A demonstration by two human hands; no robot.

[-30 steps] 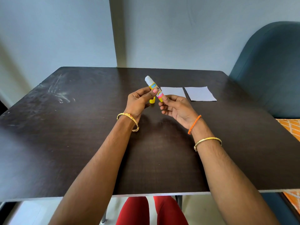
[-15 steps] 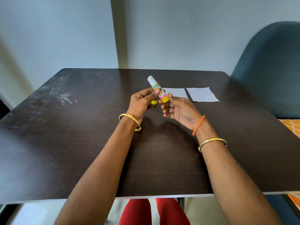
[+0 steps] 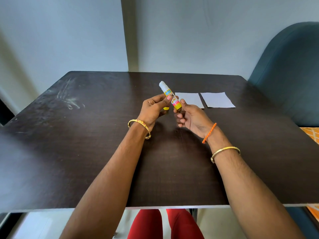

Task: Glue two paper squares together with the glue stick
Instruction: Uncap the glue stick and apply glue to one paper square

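Observation:
A glue stick (image 3: 168,93) with a yellow and pink label and bare white glue at its top is held tilted above the dark table (image 3: 86,144). My left hand (image 3: 152,109) grips its middle, and a small yellow piece, maybe its cap (image 3: 165,108), peeks out under the fingers. My right hand (image 3: 189,116) pinches the yellow base of the stick between thumb and fingers. Two white paper squares lie flat side by side just behind my right hand: the left square (image 3: 189,99), partly hidden, and the right square (image 3: 217,100).
A teal upholstered chair (image 3: 290,69) stands at the table's right far corner. A grey wall runs close behind the table's back edge. White scuff marks (image 3: 69,99) show on the table's left part. Red-clad legs (image 3: 164,225) show below the near edge.
Both hands with the glue stick stay in nearly the same place. The right hand's fingers have shifted around the stick's base.

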